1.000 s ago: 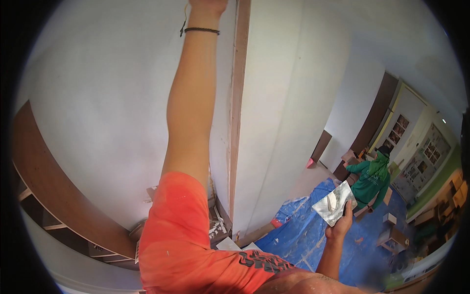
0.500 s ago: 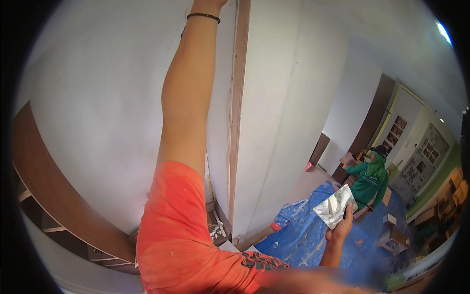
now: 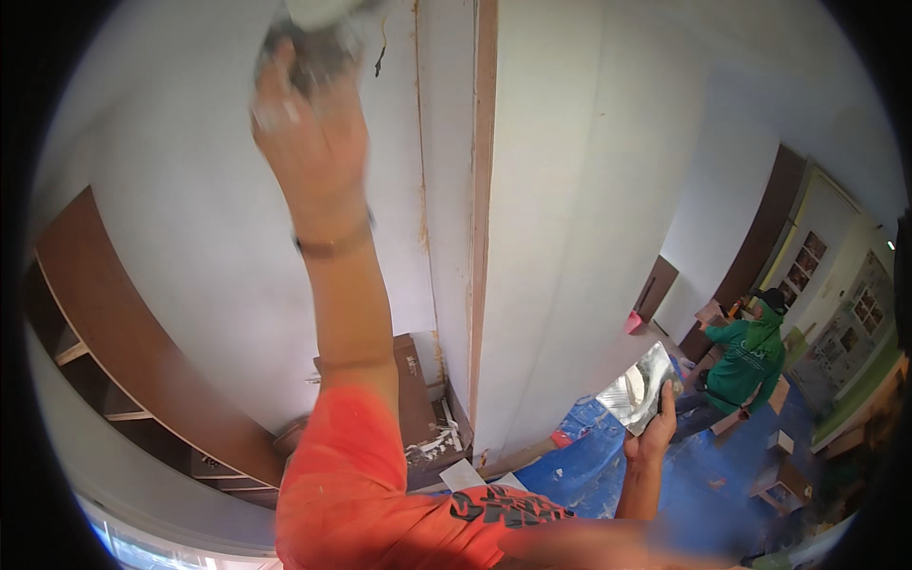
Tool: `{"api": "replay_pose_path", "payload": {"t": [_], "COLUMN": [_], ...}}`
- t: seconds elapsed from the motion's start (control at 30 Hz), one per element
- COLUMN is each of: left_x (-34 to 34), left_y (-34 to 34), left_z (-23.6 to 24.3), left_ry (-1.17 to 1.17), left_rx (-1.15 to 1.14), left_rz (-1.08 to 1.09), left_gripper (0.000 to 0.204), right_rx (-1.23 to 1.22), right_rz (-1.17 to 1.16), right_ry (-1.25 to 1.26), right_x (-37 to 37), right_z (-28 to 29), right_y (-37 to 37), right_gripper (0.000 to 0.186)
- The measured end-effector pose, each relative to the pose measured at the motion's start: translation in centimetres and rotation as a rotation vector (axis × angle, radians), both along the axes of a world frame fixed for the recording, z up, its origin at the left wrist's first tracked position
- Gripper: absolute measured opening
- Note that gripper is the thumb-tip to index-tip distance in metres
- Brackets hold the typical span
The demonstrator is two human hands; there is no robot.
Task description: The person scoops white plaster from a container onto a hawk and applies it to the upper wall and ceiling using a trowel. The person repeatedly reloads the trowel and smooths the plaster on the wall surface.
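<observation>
My left hand (image 3: 318, 133) is raised in front of the white wall (image 3: 190, 218), closed round a dark grey tool with a pale part (image 3: 318, 47). It looks like a putty scraper, but motion smears it and the top edge cuts it off. Lower on the right, my right hand (image 3: 654, 427) grips the edge of a shiny flat metal plate (image 3: 638, 391), thumb along its side. A pale patch, like putty, lies on the plate's face. The plate is tilted and stands apart from the wall.
A brown wooden strip (image 3: 483, 190) runs up the wall corner. Brown shelving (image 3: 123, 313) curves along the left. Debris (image 3: 442, 439) lies low in the corner. A person in green (image 3: 746, 361) works beyond, by a blue floor sheet (image 3: 560, 475) and several boxes.
My left hand has come down the wall into view, with the blurred tool in it. My right hand still holds the plate, which has turned slightly. The view has shifted a little.
</observation>
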State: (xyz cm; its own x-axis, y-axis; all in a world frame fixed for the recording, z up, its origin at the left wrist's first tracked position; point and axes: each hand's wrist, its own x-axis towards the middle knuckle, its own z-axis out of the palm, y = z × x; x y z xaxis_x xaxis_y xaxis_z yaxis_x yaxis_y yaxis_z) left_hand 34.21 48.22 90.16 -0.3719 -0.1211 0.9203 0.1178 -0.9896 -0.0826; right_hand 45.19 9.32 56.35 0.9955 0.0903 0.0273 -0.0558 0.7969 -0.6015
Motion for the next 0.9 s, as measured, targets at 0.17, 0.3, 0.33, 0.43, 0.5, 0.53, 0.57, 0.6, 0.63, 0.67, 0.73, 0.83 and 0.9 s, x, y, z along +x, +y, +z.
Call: {"api": "replay_pose_path", "payload": {"t": [0.17, 0.3, 0.33, 0.43, 0.5, 0.53, 0.57, 0.6, 0.63, 0.67, 0.73, 0.83, 0.9], "left_x": [-0.3, 2.4, 2.7, 2.4, 3.8, 4.5, 5.3, 6.2, 7.3, 9.1, 12.6, 15.7, 17.4], "left_y": [-9.6, -15.0, -15.1, -15.2, -13.2, -12.0, -10.9, -9.7, -8.6, -7.1, -5.6, -7.5, -5.9], "left_z": [-17.3, -24.3, -25.0, -24.6, -24.4, -24.2, -23.1, -21.6, -19.8, -18.3, -11.9, 3.0, 9.1], "left_ry": [0.712, 1.113, 1.19, 1.403, 1.506, 1.557, 1.573, 1.575, 1.369, 0.973, 0.4, -0.294, -0.34], "left_rx": [-0.334, 0.344, 0.373, 0.402, 0.464, 0.493, 0.534, 0.574, 0.528, 0.32, -0.161, -0.437, -0.557], "left_rz": [-1.127, -1.353, -1.297, -1.169, -0.969, -0.869, -0.639, -0.407, -0.405, -0.709, -1.412, -1.852, -1.802], "left_gripper": [0.033, 0.06, 0.064, 0.073, 0.075, 0.076, 0.077, 0.078, 0.068, 0.048, 0.032, 0.035, 0.031], "right_rx": [0.161, 0.293, 0.351, 0.304, 0.282, 0.317, 0.351, 0.388, 0.343, 0.309, 0.24, 0.217, 0.196], "right_rz": [0.384, 0.59, 0.634, 0.618, 0.539, 0.518, 0.493, 0.467, 0.35, 0.3, 0.198, 0.143, 0.109], "right_ry": [0.075, 0.082, 0.057, 0.149, 0.174, 0.173, 0.168, 0.161, 0.186, 0.173, 0.153, 0.185, 0.198], "right_x": [-0.6, -1.5, -1.7, -1.1, -0.6, 0.0, 0.8, 1.2, 0.7, 0.8, 1.0, 1.4, 1.1], "right_z": [2.6, 3.1, 3.5, 3.4, 3.5, 3.2, 2.8, 2.5, 4.2, 4.4, 4.1, 3.0, 3.0], "right_y": [5.7, 6.4, 5.9, 3.9, 2.4, 1.4, 0.1, -0.7, -0.9, -1.1, -1.7, -2.7, -2.9], "right_gripper": [0.039, 0.036, 0.036, 0.034, 0.034, 0.034, 0.034, 0.034, 0.033, 0.033, 0.032, 0.031, 0.031]}}
